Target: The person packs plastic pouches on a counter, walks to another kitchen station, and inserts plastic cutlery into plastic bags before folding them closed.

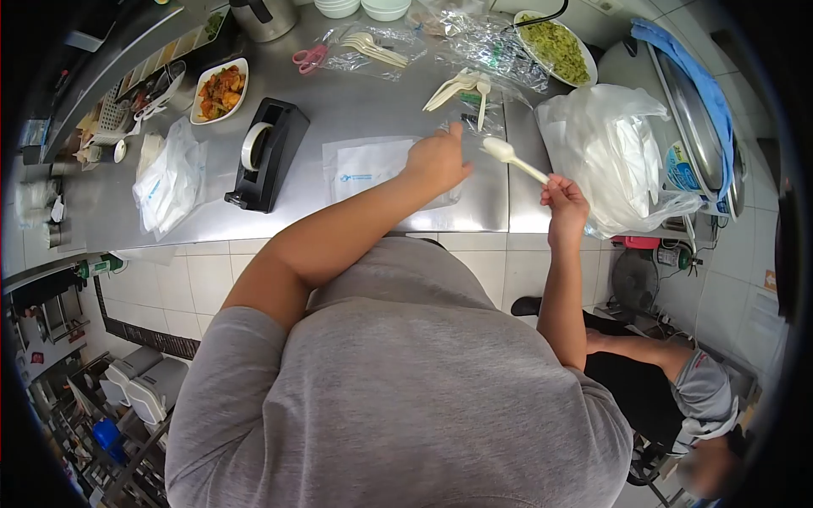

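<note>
My right hand (565, 201) pinches the handle of a cream plastic spoon (501, 152), which points up and left over the steel counter (339, 110). My left hand (436, 161) reaches over a flat clear bag (366, 173) with a white paper packet in it. Its thumb and fingertips show only in part, and I cannot make out anything between them. Beyond the hands, a few loose plastic forks and spoons (457, 87) lie on a plastic wrapper. Farther back, more cream cutlery (373, 46) rests on clear plastic beside pink scissors (310, 57).
A black tape dispenser (277, 157), a bunched white bag (172, 178) and a dish of orange food (222, 91) are on the left. A large white plastic bag (601, 152) and a plate of green food (555, 49) are on the right. Another person (652, 372) sits at lower right.
</note>
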Tool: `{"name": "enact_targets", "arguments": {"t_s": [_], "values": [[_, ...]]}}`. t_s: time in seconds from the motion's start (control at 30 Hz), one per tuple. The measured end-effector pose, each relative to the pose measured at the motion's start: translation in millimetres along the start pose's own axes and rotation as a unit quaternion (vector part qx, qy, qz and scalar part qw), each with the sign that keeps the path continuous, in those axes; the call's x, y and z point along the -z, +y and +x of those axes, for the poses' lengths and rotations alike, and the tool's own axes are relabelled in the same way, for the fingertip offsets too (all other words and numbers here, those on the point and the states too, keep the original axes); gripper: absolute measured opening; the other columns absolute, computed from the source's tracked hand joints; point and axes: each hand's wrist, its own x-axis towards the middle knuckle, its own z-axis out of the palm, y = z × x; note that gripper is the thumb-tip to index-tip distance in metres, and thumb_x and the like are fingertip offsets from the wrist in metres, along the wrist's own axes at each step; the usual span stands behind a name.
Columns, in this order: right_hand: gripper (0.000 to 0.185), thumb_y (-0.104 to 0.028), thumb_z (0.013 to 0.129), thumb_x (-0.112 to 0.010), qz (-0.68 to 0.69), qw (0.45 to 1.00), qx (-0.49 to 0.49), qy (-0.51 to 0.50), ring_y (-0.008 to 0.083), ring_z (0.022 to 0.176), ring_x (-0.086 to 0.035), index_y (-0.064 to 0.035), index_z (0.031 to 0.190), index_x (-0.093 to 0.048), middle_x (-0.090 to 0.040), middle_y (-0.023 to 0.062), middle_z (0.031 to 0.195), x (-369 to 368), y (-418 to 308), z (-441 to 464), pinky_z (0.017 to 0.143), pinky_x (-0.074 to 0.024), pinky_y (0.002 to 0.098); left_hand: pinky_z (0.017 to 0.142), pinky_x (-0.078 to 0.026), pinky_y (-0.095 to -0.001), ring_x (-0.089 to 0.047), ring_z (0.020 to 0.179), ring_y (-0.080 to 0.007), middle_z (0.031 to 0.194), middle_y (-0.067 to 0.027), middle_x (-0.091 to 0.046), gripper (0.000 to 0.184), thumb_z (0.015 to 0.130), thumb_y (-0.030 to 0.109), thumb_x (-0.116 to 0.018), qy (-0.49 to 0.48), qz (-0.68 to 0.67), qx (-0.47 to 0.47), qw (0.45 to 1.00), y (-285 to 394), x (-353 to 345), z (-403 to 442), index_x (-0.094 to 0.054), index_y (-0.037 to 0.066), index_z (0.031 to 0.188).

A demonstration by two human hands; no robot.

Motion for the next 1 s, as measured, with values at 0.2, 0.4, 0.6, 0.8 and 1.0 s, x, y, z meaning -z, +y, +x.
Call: {"name": "enact_targets", "arguments": {"t_s": [0.2,0.4,0.6,0.8,1.0], "values": [[0.012,0.001,0.088,-0.057,-0.039,0.999,-0.02,-0.018,0.0116,0.063,-0.056,0.0059,0.097,-0.062,-0.063,0.0083,0.078,-12.6,22.0,-17.8,0.056,-0.0477,0.0243,0.072,-0.049,-0.0481,-0.064,0.079,-0.0397,0.081,-0.0235,-0.064,0.035,0.077,0.006,-0.054,-0.014,-0.071,-0.001,0.997,-3.3,17.2,-3.9,-0.045,0.001,0.11],[0.014,0.005,0.082,-0.056,-0.055,0.987,-0.028,-0.148,0.0105,0.06,-0.056,0.0062,0.094,-0.064,-0.064,0.0083,0.077,-74.7,16.2,-21.9,0.054,-0.0452,0.0236,0.071,-0.047,-0.0488,-0.063,0.076,-0.0402,0.075,-0.0222,-0.063,0.032,0.076,0.005,-0.056,-0.005,-0.105,-0.04,0.994,23.1,21.7,-20.2,-0.046,0.003,0.107],[0.016,0.002,0.084,-0.055,-0.102,0.967,-0.089,-0.214,0.0116,0.065,-0.056,0.0043,0.095,-0.066,-0.065,0.0062,0.079,-123.2,50.5,-15.4,0.058,-0.0456,0.0245,0.072,-0.049,-0.0462,-0.062,0.078,-0.039,0.085,-0.0205,-0.063,0.035,0.08,0.014,-0.062,0.019,-0.318,-0.022,0.948,-7.4,4.6,-25.9,-0.047,0.002,0.109],[0.044,-0.003,0.071,-0.072,-0.273,0.952,0.078,-0.114,0.015,0.072,-0.06,-0.0002,0.113,-0.061,-0.065,0.0046,0.088,-89.4,73.0,-10.8,0.062,-0.05,0.0292,0.098,-0.036,-0.0466,-0.048,0.115,-0.0319,0.118,-0.0148,-0.054,0.052,0.076,0.032,-0.072,0.122,-0.049,-0.133,0.982,-112.8,15.9,-80.4,-0.052,0.005,0.116],[0.03,-0.001,0.077,-0.067,-0.331,0.816,0.435,-0.188,0.0264,0.083,-0.061,-0.0066,0.107,-0.063,-0.064,0.0127,0.093,-136.2,83.6,18.2,0.072,-0.0491,0.0339,0.114,-0.012,-0.0525,-0.026,0.138,-0.0307,0.143,-0.0136,-0.037,0.072,0.073,0.051,-0.071,0.079,0.061,-0.085,0.991,-137.7,-6.6,-96.9,-0.05,0.008,0.127]]}}
